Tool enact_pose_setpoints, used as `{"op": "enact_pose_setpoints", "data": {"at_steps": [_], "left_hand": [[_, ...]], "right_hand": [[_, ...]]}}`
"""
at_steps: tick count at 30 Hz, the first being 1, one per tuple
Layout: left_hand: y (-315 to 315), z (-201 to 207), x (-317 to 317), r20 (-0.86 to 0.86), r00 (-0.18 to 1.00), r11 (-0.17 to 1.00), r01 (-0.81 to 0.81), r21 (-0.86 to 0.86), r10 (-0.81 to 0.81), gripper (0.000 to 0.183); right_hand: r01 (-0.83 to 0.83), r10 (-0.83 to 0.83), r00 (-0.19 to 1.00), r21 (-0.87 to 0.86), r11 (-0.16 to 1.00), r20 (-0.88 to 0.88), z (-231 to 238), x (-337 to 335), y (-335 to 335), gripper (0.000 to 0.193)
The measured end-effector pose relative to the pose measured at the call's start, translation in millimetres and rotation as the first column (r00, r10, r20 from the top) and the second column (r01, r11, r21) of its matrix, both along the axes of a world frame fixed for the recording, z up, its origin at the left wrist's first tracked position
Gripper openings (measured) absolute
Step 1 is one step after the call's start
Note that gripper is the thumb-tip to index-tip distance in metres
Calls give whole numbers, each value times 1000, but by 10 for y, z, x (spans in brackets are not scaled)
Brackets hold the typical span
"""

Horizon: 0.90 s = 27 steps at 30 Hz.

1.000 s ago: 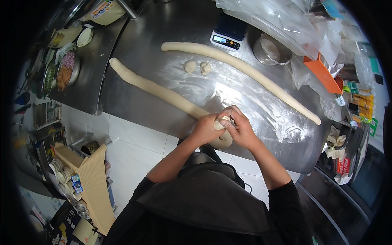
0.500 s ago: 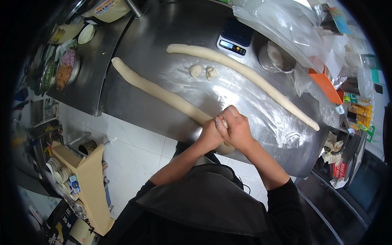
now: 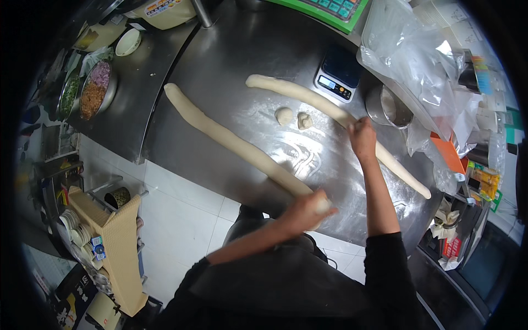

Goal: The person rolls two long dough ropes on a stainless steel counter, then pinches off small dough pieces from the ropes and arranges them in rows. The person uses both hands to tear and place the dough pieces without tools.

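1. In the head view, the left hand (image 3: 304,213) is curled, low over the near edge of the surface (image 3: 190,159), around what looks like a pale dough piece (image 3: 323,205); the rounded grip probably suits something soft that would flatten if pinched hard. Blur hides the exact contact.
2. The right hand (image 3: 363,142) is at the far dough roll (image 3: 300,93), fingers bunched and pointing down. Whether it touches the roll, or has hold of anything, I cannot tell.
3. The near dough roll (image 3: 231,142) slants across the surface, its lower end partly hidden by the left hand. Lying lengthwise and well apart from the far roll, the two likely avoid sticking together.
4. Two small lumps, a rounder one (image 3: 284,116) and a rougher one (image 3: 304,121), rest side by side between the rolls, on or near the dusted flour (image 3: 302,157), which presumably prevents clinging.
5. The scale (image 3: 336,74) sits just beyond the far roll, with a metal pot (image 3: 388,107) to its right; both seem placed within reach yet off the flour.
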State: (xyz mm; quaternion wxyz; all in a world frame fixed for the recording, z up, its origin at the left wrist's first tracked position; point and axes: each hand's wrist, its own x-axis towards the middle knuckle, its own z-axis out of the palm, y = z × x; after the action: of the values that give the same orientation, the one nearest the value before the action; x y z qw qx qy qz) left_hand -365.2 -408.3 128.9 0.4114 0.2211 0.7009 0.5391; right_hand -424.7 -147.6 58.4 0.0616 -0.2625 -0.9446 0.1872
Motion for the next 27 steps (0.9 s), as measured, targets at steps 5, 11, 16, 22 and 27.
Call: {"op": "enact_pose_setpoints", "data": {"at_steps": [5, 11, 16, 22, 27], "left_hand": [[-122, -487, -168, 150, 988, 994, 52, -100, -36, 65], [-130, -648, -54, 99, 995, 997, -14, -74, 21, 75], [-33, -703, -5, -190, 980, 993, -39, 109, 60, 94], [157, -693, 70, -148, 961, 968, -215, 126, 233, 123], [234, -632, 174, -347, 933, 988, -48, 150, 98, 126]], "right_hand": [[-157, 90, 982, -442, 883, -167, -493, 171, -235, 39], [-198, 205, 977, -114, 973, 55, -564, 65, -567, 34], [-232, 237, 970, -86, 969, 58, -297, 149, -605, 52], [-225, 289, 956, -729, 646, -39, 363, 1019, -700, 49], [-287, 268, 949, -812, 509, -168, 549, 1531, -832, 29]]}}
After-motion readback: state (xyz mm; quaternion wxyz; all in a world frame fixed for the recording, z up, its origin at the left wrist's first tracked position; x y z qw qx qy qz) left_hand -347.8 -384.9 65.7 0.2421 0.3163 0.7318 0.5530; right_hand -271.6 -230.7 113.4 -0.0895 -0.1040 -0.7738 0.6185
